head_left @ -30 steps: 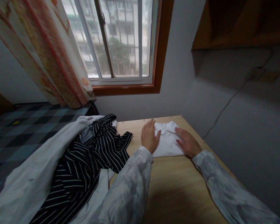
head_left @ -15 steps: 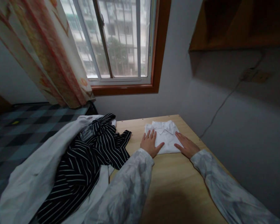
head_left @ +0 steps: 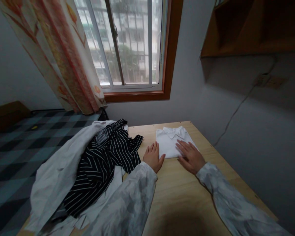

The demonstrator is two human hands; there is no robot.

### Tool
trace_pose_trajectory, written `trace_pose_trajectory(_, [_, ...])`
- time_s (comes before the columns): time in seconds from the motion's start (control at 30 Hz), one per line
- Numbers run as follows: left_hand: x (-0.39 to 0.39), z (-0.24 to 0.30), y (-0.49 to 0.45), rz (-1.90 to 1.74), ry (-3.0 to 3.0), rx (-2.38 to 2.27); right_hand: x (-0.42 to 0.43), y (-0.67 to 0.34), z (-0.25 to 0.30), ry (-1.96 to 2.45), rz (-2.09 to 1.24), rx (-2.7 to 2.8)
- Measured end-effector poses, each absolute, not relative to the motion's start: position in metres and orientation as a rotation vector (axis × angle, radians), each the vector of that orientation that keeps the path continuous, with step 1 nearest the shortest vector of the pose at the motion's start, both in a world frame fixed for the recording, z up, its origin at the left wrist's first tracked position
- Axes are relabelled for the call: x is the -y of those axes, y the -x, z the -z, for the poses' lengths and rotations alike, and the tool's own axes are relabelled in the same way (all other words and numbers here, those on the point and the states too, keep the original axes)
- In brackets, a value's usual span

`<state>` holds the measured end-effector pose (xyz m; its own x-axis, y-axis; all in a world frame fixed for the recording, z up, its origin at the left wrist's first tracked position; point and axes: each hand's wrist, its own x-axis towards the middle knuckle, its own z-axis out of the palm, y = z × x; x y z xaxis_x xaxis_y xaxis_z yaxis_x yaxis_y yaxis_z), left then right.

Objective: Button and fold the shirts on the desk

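Observation:
A white collared shirt (head_left: 168,144), folded into a flat rectangle, lies near the far right corner of the wooden table (head_left: 177,186). Its collar points toward the window. My left hand (head_left: 153,157) rests flat by the shirt's near left edge, fingers stretched out and holding nothing. Over the shirt's near right part, my right hand (head_left: 190,157) lies palm down with its fingers spread, hiding that corner. Grey-and-white patterned sleeves cover both forearms.
To the left, a rumpled black-and-white striped garment (head_left: 95,167) lies heaped with white clothing (head_left: 56,173). Beyond is a bed with a checked cover (head_left: 12,150). A window (head_left: 130,42), a curtain (head_left: 71,65) and a wall shelf (head_left: 248,29) stand around the table.
My left hand has slid off the shirt's left part toward me. My right hand has moved left and inward onto the shirt. The view has shifted slightly left.

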<state>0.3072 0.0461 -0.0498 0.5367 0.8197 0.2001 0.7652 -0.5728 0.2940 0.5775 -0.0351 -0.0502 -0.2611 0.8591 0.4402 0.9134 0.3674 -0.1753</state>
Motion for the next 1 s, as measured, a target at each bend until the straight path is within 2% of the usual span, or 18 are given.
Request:
trace_pose_trajectory(0.17, [-0.032, 0.055, -0.276, -0.433, -2.684, -1.203, 0.021, -0.567, 0.078, 1.610, 0.035, 2.219])
trace_pose_trajectory(0.67, [-0.017, 0.045, -0.254, -0.345, -2.681, -1.158, -0.072, -0.673, 0.097, 2.031, 0.163, 1.883])
trace_pose_trajectory(0.83, [-0.015, 0.047, -0.253, -0.364, -2.672, -1.143, -0.070, -0.672, 0.094, 2.036, 0.272, 1.831])
trace_pose_trajectory(0.93, [-0.015, 0.049, -0.251, -0.380, -2.674, -1.133, -0.051, -0.652, 0.091, 1.935, 0.410, 1.812])
trace_pose_trajectory(1.0, [-0.014, 0.050, -0.251, -0.381, -2.670, -1.130, -0.031, -0.632, 0.092, 1.844, 0.389, 1.899])
